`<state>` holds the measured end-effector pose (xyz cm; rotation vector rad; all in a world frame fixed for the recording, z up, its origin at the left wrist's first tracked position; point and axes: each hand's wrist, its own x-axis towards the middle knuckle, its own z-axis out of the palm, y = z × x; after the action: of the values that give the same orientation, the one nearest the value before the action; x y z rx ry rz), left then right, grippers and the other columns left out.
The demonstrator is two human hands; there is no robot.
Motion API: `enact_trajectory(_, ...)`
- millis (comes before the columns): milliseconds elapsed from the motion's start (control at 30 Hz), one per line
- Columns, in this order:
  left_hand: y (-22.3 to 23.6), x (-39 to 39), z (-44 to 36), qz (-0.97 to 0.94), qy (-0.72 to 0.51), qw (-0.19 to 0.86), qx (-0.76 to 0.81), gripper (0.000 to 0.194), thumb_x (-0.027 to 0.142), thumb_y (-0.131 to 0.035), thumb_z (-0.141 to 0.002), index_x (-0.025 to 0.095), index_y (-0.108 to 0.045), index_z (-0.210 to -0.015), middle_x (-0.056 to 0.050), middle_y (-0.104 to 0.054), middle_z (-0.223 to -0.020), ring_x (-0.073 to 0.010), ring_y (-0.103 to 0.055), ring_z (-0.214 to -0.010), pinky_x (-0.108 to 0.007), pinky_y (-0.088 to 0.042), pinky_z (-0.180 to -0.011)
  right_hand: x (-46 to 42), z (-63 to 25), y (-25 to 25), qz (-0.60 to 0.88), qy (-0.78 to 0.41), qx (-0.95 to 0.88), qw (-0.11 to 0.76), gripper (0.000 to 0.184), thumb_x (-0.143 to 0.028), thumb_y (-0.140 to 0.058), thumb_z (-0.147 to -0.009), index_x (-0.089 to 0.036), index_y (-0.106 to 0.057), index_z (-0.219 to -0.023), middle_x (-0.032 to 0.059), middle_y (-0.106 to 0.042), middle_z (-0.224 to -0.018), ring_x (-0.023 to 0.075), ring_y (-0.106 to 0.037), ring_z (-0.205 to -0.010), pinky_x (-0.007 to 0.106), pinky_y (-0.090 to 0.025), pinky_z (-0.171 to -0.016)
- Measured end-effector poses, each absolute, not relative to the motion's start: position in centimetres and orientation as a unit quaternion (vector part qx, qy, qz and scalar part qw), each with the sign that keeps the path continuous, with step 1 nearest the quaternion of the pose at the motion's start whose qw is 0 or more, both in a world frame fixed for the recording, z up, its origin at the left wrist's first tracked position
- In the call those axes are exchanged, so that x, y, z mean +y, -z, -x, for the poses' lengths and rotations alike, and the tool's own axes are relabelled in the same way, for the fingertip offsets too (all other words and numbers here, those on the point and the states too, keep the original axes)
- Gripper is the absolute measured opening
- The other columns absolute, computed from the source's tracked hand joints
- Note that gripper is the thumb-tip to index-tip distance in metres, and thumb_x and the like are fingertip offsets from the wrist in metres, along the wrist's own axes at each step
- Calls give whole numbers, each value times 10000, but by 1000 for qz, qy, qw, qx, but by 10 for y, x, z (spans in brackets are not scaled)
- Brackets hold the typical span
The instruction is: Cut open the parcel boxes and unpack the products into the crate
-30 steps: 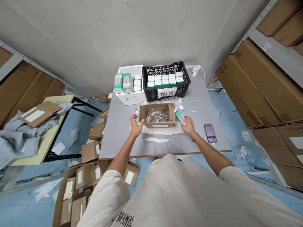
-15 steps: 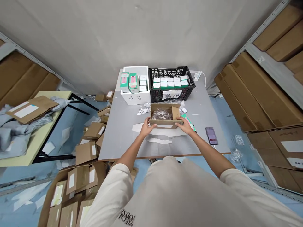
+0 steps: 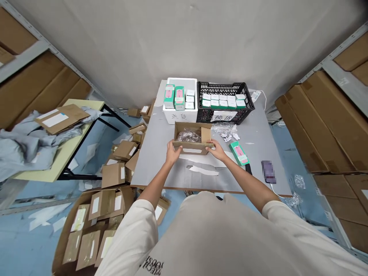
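Left hand: my left hand (image 3: 173, 152) is on the near left corner of the open cardboard box (image 3: 192, 143), fingers curled over the rim.
Right hand: my right hand (image 3: 216, 150) is on the near right side of the same box, fingers over the front edge.
Grip: both hands clamped on the box from either side, hands apart with the box between them. Can't tell if it's lifted off the table.
Box: on the grey table (image 3: 161, 168), near the middle, just in front of the crate and foam box. One flap stands up on the right.
In box: a clear bubble-wrap bag (image 3: 184, 136) with something dark inside, too blurred to tell what.
Just right of box: a green-and-pink retail carton (image 3: 238, 153) lying tilted on the table, near my right hand, not touching it. Crumpled plastic scraps (image 3: 225, 132) lie behind it.
Back of table: a white foam box (image 3: 180, 116) holding green-and-pink cartons (image 3: 174, 97) and small white boxes (image 3: 189, 99). Beside it, touching, a black plastic crate (image 3: 225, 111) packed with white-and-green boxes (image 3: 221, 101), a handwritten paper sign on its front.
Table right: a phone (image 3: 268, 172), screen pixelated, near the edge, with a white cable.
Surroundings: flattened cardboard mailers (image 3: 94, 234) piled on the floor; cartons (image 3: 322, 119) on metal shelving at right.
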<state>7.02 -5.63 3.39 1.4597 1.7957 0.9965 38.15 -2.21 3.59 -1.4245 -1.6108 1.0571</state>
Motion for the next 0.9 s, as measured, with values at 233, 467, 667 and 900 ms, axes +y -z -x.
enact_trajectory(233, -45, -49, -18, -531, -339, 227, 742, 692, 385, -634, -875, 224, -405, -1508, -174, -512, -1436, -337, -511, -1349, -563, -370, -1167, 7, -312, -27, 549, -412, -622, 377, 490, -634, -762, -725, -245, -712, -1019, 126, -586, -1399, 321, -466, -1414, 499, -307, -1246)
enact_trajectory(467, -75, -61, -2, -550, -329, 121, 758, 845, 298, -548, -908, 183, -157, -1648, -214, -274, -1664, -387, -268, -1543, -627, -281, -1199, 16, -286, -27, 538, -400, -652, 355, 425, -659, -708, -777, -249, -714, -888, 118, -634, -1344, 312, -485, -1396, 496, -342, -1224)
enact_trajectory(667, -90, -69, -16, -752, -236, 102, 608, 695, 229, -520, -917, 204, -376, -1596, -145, -267, -1694, -343, -197, -1586, -583, -120, -1285, 13, -271, -23, 534, -396, -664, 344, 388, -623, -693, -803, -242, -706, -873, 115, -614, -1400, 297, -488, -1408, 481, -356, -1213)
enact_trajectory(900, -82, -69, -28, -750, -204, 109, 620, 787, 193, -552, -872, 181, -321, -1624, -172, -266, -1696, -368, -147, -1601, -659, 22, -1271, 15, -257, -16, 505, -439, -654, 353, 343, -501, -729, -766, -246, -703, -994, 95, -599, -1425, 298, -527, -1370, 497, -384, -1197)
